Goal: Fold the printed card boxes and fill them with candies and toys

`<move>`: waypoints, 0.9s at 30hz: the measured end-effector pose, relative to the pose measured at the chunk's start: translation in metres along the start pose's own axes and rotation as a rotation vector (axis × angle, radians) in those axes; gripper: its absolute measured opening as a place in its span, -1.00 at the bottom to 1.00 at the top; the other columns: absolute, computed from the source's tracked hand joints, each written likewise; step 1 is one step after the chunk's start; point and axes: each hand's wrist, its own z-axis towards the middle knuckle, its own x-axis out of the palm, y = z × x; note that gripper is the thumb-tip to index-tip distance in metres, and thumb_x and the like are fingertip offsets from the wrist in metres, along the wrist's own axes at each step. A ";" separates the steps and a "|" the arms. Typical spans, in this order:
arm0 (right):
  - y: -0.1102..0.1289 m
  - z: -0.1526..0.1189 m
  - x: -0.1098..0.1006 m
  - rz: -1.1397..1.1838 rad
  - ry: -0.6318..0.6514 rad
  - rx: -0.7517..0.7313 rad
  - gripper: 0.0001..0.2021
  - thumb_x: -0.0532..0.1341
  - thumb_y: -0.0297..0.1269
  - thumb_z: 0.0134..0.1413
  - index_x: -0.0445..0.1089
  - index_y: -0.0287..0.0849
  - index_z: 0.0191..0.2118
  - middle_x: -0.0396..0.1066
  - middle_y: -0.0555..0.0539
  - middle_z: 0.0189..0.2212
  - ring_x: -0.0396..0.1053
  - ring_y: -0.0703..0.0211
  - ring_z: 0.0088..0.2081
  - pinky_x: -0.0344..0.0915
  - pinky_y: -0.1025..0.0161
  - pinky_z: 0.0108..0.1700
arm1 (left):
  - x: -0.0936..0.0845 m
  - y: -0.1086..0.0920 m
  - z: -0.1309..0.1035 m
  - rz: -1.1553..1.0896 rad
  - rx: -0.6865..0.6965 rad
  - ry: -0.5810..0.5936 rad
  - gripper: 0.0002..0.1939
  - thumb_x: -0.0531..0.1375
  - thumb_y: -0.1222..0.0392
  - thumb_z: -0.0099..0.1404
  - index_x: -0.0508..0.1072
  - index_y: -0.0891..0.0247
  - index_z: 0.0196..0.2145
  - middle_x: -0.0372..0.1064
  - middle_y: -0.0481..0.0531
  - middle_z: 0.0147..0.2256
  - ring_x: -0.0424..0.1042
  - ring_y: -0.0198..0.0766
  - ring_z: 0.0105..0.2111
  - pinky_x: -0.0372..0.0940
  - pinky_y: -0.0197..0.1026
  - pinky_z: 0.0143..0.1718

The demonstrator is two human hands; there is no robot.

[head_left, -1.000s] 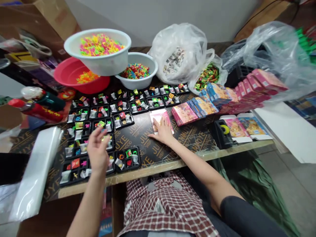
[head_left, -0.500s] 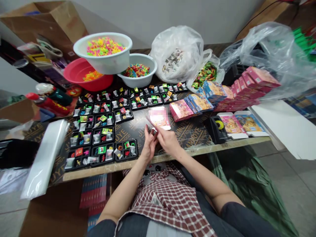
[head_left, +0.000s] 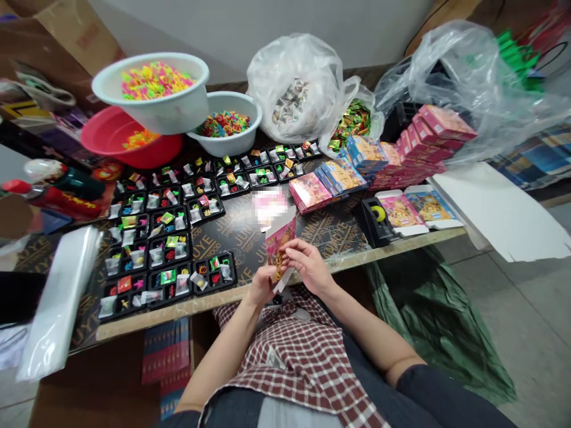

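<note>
My left hand is closed on the lower left side of a thin pink printed carton, held tilted above the table's front edge with pale flaps at its ends. The fingers of my right hand are bent and pinch at its right edge; the fingertips partly cover the print. Behind the carton, another pink and white piece lies on the table, partly blurred out. Nearest to my left hand stands a black compartment tray with small wrapped pieces and coloured bits.
More filled trays stand in rows on the left. Behind them are a white basin, a red basin and clear bags. Pink and blue boxes are stacked to the right, near a black tape dispenser.
The pink carton has been raised and turned upright, its printed face now showing. My right hand has shifted to its right edge. The view has swung slightly right.
</note>
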 end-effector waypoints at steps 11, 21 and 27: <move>0.024 0.015 -0.026 -0.837 0.027 -0.559 -0.61 0.12 0.13 0.25 0.35 -0.12 -0.35 0.29 -0.05 -0.33 0.27 0.17 -0.33 0.31 0.17 -0.23 | -0.006 -0.005 0.002 0.211 0.061 0.186 -0.25 0.37 -0.15 -0.02 0.44 0.14 0.12 0.44 0.09 0.10 0.29 0.14 0.22 0.12 0.11 0.28; 0.030 0.013 -0.068 -0.459 0.163 -0.402 -0.39 0.32 0.27 -0.04 0.36 -0.03 0.01 0.42 -0.15 -0.01 0.45 0.04 -0.12 0.40 0.12 -0.11 | -0.004 -0.035 -0.002 0.603 0.171 0.202 0.01 0.50 -0.01 -0.18 0.31 0.21 0.24 0.28 0.18 0.23 0.16 0.19 0.29 0.01 0.11 0.33; 0.018 0.020 -0.071 -0.536 0.104 -0.297 -0.18 0.46 0.20 -0.25 0.36 -0.06 0.16 0.46 -0.16 0.02 0.46 -0.02 -0.04 0.41 0.08 0.01 | 0.012 -0.034 -0.004 0.528 0.049 0.068 -0.44 0.40 -0.08 -0.04 0.55 0.32 -0.13 0.57 0.15 -0.22 0.53 0.03 -0.16 0.39 0.01 -0.03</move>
